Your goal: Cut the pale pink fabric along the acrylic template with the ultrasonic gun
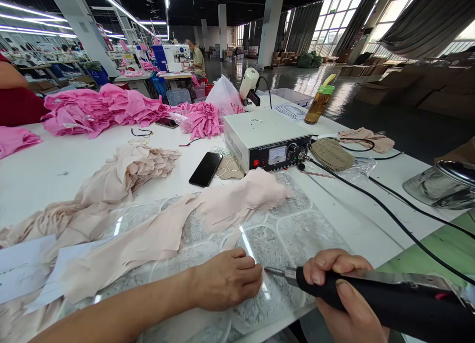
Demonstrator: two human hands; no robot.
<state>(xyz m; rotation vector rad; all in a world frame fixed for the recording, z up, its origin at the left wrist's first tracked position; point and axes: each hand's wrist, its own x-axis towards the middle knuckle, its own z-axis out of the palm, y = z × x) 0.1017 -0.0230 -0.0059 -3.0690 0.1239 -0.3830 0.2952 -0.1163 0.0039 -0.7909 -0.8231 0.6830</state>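
Observation:
My left hand [228, 279] is closed over the clear mat [297, 234], fingers curled down. Pale beige fabric shows just above and below it, and its fingertips are hidden. In my right hand [345, 288] is a black handheld ultrasonic tool [389, 298], gripped around its body. The tool's thin metal tip points left and ends right beside my left knuckles. Beyond my left hand lie stacked beige fabric pieces [241, 197], with a longer layered run of beige fabric [137, 244] to the left.
A control box [269, 140] with a dial stands behind the fabric, a phone [206, 169] beside it. Black cables [386, 199] cross the right side near a glass jar [441, 184]. Pink fabric [100, 110], a bottle [319, 103] and a lamp [249, 83] are farther back. A person [198, 58] sits at a sewing machine.

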